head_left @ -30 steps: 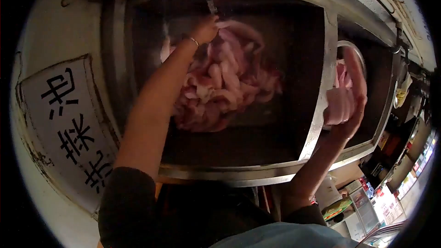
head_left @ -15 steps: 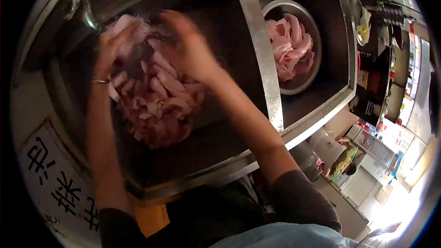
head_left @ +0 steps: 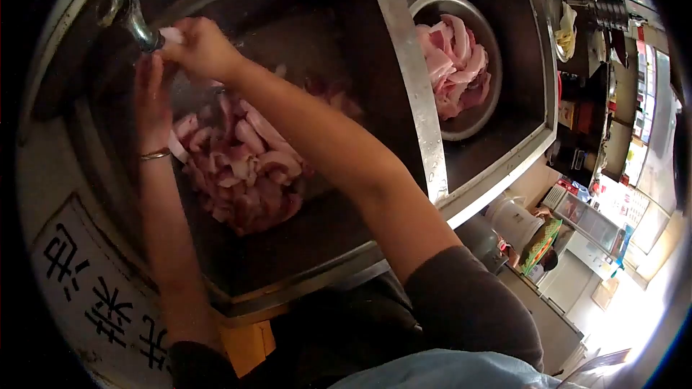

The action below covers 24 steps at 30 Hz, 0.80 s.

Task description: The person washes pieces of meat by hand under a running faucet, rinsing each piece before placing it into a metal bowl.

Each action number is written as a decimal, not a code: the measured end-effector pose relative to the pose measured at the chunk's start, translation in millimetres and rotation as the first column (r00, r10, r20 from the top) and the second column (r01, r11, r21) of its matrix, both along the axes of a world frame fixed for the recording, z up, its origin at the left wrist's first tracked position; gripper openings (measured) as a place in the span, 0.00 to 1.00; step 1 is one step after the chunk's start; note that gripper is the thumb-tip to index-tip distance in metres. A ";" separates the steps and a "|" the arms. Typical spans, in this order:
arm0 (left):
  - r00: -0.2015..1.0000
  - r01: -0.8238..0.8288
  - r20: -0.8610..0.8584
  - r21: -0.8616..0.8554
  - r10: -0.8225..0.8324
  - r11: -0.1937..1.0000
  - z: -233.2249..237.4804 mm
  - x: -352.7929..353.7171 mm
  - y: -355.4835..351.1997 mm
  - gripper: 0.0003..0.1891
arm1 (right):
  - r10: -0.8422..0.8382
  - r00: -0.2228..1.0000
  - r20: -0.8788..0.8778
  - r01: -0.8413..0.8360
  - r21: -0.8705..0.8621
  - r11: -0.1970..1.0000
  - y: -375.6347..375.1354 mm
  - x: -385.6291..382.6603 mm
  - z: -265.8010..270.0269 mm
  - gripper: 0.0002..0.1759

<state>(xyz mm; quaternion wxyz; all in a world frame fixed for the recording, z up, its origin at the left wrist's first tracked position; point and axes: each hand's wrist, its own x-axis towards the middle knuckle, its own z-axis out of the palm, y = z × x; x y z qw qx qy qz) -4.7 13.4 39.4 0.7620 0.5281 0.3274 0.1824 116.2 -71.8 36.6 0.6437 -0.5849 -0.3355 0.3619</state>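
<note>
pink raw meat strips [head_left: 241, 166] lie heaped in the steel sink basin [head_left: 303, 239] just below our fingers. our right hand [head_left: 202, 49] curls its fingers tight round a pale strip of meat [head_left: 171, 34], held against the mouth of the grey metal tap [head_left: 133, 18]. our left hand [head_left: 148, 94] stands just beneath it, fingers stretched out flat and holding nothing we can see.

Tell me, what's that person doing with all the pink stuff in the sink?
A person is handling raw meat at a double sink. The right hand pinches a meat strip up at the tap, while the left hand is open just below it. A pile of meat lies in the left basin, and a bowl in the right basin holds more. Whether water is running is hard to tell.
</note>
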 end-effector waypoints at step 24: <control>0.993 -0.106 -0.057 -0.076 0.102 0.991 -25.2 8.0 4.6 0.14 | -0.203 0.868 0.453 0.229 -0.002 0.973 -18.8 -2.7 14.7 0.27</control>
